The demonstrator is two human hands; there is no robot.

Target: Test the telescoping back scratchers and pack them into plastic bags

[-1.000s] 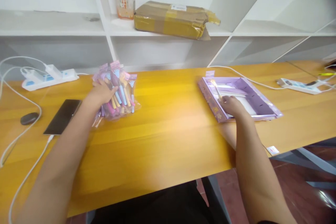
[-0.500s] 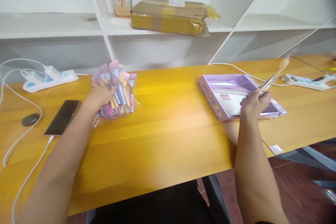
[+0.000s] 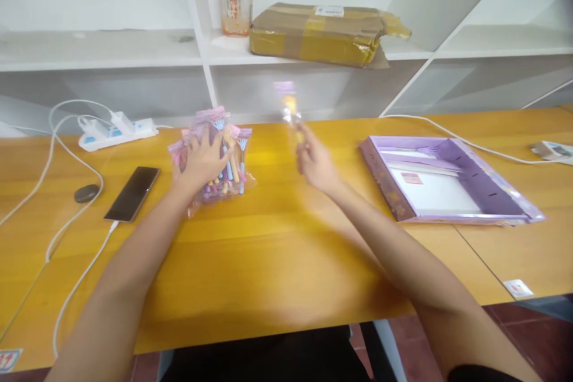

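A pile of bagged hand-shaped back scratchers [image 3: 230, 170] lies on the table, with blue, yellow and pink handles and pink header cards. On its left part rests my left hand [image 3: 203, 158], fingers spread flat over the bags. My right hand [image 3: 316, 158] is closed around one bagged back scratcher [image 3: 290, 104], yellow-headed under a purple header card and blurred by motion. It is held up in the air between the pile and a shallow purple box [image 3: 394, 191]. Inside that open box are a purple fork-like piece [image 3: 427, 150] and a white panel with a small pink label.
A phone [image 3: 133, 194] on a white cable, a dark oval object [image 3: 86, 193] and a power strip [image 3: 119, 134] lie at left. Another power strip [image 3: 553, 151] is at far right. The shelf behind holds a taped carton [image 3: 313, 36] and an orange pack [image 3: 235, 0].
My right hand has swung left from over the purple box, carrying the back scratcher. My left hand stays on the pile, its fingers now more spread. The view has turned somewhat left.
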